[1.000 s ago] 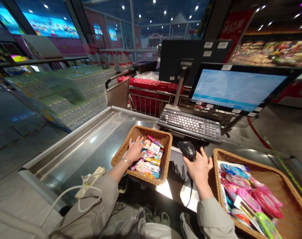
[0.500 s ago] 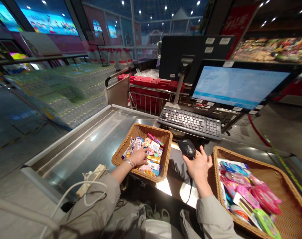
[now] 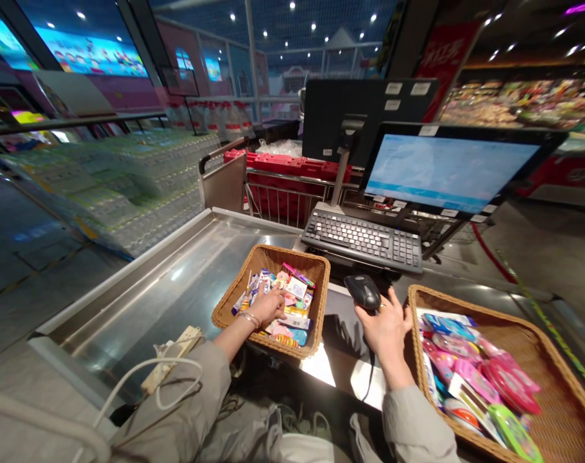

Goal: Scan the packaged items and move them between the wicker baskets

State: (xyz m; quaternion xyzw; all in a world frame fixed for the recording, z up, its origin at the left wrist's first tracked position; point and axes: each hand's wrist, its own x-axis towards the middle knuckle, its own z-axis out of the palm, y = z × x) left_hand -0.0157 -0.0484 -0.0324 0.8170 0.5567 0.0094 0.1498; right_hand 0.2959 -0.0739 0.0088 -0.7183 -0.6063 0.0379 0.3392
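Note:
My left hand point(image 3: 269, 304) reaches into a small wicker basket point(image 3: 315, 334), its fingers stretched out over a heap of wrapped sweets point(image 3: 297, 308). It touches the packets, and I see nothing gripped in it. In my right hand point(image 3: 387, 325) is a black handheld barcode scanner point(image 3: 363, 292), held above the counter between the two baskets. Its cable hangs down below the hand. Just right of that hand stands a larger wicker basket point(image 3: 553, 360) with pink, blue and green packaged items point(image 3: 480, 366) in it.
Behind the small basket lies a black keyboard point(image 3: 364, 239), with a lit monitor point(image 3: 449, 170) over it. The steel counter point(image 3: 176, 283) has a raised rim. A power strip point(image 3: 171, 360) with a white cable lies by my left sleeve. A trolley with red crates point(image 3: 282, 166) stands behind.
The view has shifted slightly, so the monitor and baskets sit a little further left. Both hands keep nearly the same places, the left in the basket and the right on the scanner.

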